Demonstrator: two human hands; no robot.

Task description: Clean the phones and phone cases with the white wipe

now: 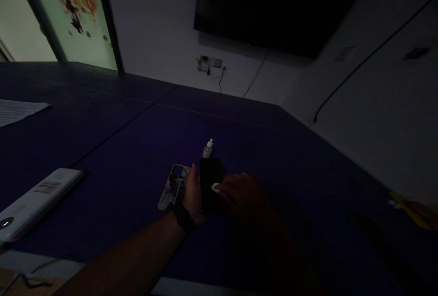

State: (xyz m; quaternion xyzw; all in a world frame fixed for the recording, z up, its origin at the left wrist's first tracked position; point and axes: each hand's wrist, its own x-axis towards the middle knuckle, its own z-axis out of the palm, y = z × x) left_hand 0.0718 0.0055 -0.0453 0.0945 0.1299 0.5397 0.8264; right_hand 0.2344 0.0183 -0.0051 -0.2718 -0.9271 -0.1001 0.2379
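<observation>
A dark smartphone (209, 198) is held upright-facing in my left hand (193, 195), its thumb along the phone's left edge. My right hand (242, 193) pinches a small white wipe (215, 187), which touches the phone's dark screen. The wipe is mostly hidden by the fingers, so its exact kind is unclear. Left of my left hand lies a patterned phone case (168, 191) with a large camera cutout. Just beyond the phone stands a small clear bottle (207, 150) with a white nozzle top.
The dark blue table (137, 143) extends to the wall. A long white device (41, 200) lies at the left, with paper (18, 110) behind it. A dark long object (379, 241) and a yellow item (419, 211) are at the right. A large screen (273, 8) hangs ahead.
</observation>
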